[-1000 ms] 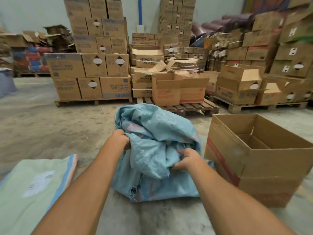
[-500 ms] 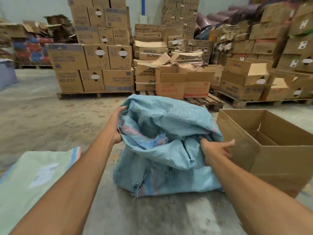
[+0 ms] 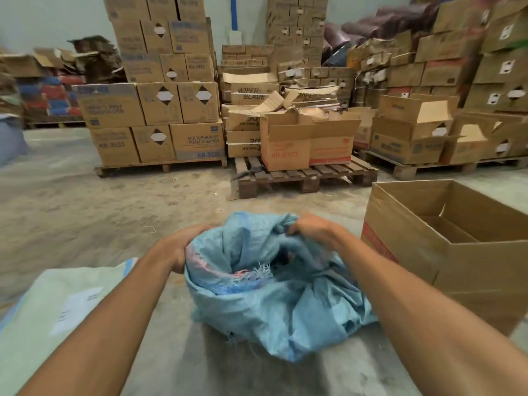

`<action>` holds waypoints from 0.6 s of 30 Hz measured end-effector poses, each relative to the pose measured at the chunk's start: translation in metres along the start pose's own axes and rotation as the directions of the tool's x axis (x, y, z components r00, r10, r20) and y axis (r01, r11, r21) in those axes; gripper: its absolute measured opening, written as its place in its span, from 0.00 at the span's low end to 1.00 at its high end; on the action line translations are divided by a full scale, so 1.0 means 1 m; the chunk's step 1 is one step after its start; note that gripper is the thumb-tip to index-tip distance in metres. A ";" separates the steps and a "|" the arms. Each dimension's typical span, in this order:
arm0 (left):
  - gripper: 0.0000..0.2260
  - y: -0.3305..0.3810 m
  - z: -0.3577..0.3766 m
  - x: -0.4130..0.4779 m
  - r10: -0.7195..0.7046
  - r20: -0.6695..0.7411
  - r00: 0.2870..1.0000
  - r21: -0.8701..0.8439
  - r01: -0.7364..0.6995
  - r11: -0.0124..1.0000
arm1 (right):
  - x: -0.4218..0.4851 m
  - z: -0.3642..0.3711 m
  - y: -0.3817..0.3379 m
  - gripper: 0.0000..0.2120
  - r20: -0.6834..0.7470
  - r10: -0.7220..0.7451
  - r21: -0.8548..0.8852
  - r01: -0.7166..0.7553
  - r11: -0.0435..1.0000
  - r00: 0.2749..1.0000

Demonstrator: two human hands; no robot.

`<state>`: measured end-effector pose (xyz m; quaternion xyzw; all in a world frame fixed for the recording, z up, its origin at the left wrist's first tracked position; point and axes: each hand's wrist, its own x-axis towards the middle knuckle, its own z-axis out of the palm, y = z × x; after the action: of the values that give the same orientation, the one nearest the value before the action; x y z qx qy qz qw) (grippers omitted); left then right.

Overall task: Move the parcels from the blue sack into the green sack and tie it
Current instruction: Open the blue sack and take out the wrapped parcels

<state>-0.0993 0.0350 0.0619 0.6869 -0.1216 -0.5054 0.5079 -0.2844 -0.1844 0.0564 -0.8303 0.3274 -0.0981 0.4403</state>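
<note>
Both hands are on the blue sack [image 3: 274, 304]: the left hand [image 3: 177, 247] is clamped round its left rim, fingers curled over the bunched fabric, and the right hand [image 3: 317, 230] is clutching a fold at the far right of the mouth, knuckles up, fingers dug into the weave. The sack sits slumped on the concrete floor [image 3: 85, 210] right in front of the person, mouth crumpled and partly open, a frayed edge showing in the middle; folds hide what is inside, so the parcels cannot be made out. Left of the sack, just beside it, the green sack [image 3: 65, 310] lies flat on the floor with a white label facing up, partly under the left forearm. Right of the sack, close by, stands an open box [image 3: 457, 252], flaps up. Beyond the sack, well apart, a pallet [image 3: 303, 178] carries two open cartons, with taller carton stacks on either side of it
</note>
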 end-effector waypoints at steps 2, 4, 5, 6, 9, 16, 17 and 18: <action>0.22 -0.005 -0.031 -0.003 -0.009 -0.047 0.999 -0.092 0.005 0.996 | -0.011 -0.023 0.018 0.04 0.127 0.193 0.298 -0.223 0.928 0.973; 0.24 -0.010 -0.048 -0.006 0.007 -0.119 0.993 -0.171 -0.027 0.985 | -0.021 -0.036 0.042 0.03 0.206 0.280 0.401 -0.342 0.850 0.938; 0.27 -0.011 -0.051 -0.003 0.013 -0.132 0.991 -0.170 -0.036 0.985 | -0.019 -0.037 0.051 0.03 0.207 0.322 0.397 -0.381 0.835 0.924; 0.31 -0.010 -0.047 -0.002 0.032 -0.134 0.991 -0.137 -0.051 0.989 | -0.016 -0.037 0.054 0.04 0.194 0.343 0.378 -0.393 0.839 0.919; 0.40 -0.008 -0.018 0.013 0.345 -0.340 0.875 0.315 -0.240 0.918 | 0.001 -0.029 0.041 0.09 0.146 0.351 0.396 -0.379 0.836 0.925; 0.30 -0.019 0.060 0.043 0.839 0.078 0.538 0.991 -0.135 -0.005 | 0.014 -0.003 -0.008 0.03 0.159 0.219 0.471 -0.269 0.841 0.963; 0.19 -0.022 0.065 0.052 0.823 -0.043 0.566 0.980 -0.138 0.146 | 0.014 -0.001 -0.007 0.08 0.188 0.192 0.465 -0.259 0.846 0.963; 0.11 -0.024 0.069 0.058 0.791 -0.161 0.590 0.937 -0.159 0.310 | 0.013 -0.001 -0.005 0.17 0.184 0.150 0.448 -0.219 0.867 0.971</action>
<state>-0.1378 -0.0329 0.0108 0.8838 -0.3962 0.0668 0.2395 -0.2731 -0.1914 0.0594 -0.6702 0.3400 -0.0715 0.6558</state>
